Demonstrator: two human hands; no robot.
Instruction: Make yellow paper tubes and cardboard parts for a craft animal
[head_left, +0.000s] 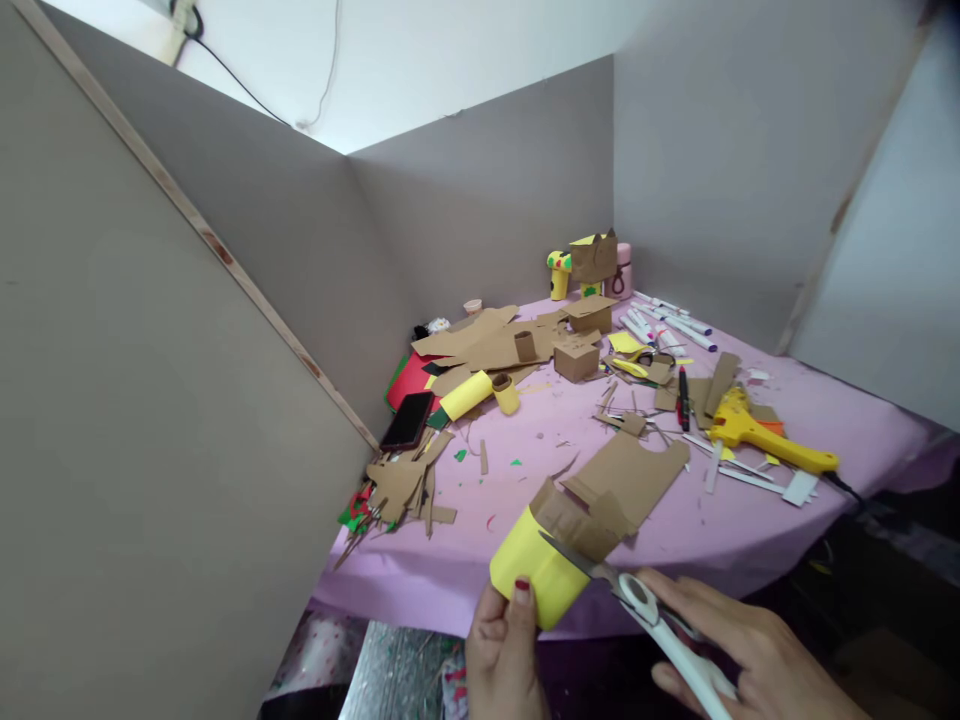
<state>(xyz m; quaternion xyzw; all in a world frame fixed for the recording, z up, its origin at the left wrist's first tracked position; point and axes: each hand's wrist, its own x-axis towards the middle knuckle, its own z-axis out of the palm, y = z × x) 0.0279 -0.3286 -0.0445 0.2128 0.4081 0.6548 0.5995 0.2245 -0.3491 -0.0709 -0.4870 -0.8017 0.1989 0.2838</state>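
Note:
My left hand [506,645] pinches the lower edge of a cardboard tube [536,570] wrapped in yellow paper, thumb on the outside. Bare brown cardboard sticks out past the yellow wrap at the tube's far end. My right hand [750,640] is closed around white-handled scissors [667,640]. Their blade lies against the tube along the border between yellow paper and brown cardboard; whether it cuts in there I cannot tell. Just beyond the tube, a flat cardboard piece [637,475] with a curved notch rests on the table.
A yellow glue gun [772,435] lies at the right on the pink tablecloth [555,425]. Several markers [675,325], small cardboard boxes [576,360] and a pink bottle [620,272] stand or lie farther back. At left are a phone [407,420], a yellow roll [466,397] and cardboard scraps [405,490]. Grey partitions enclose the table.

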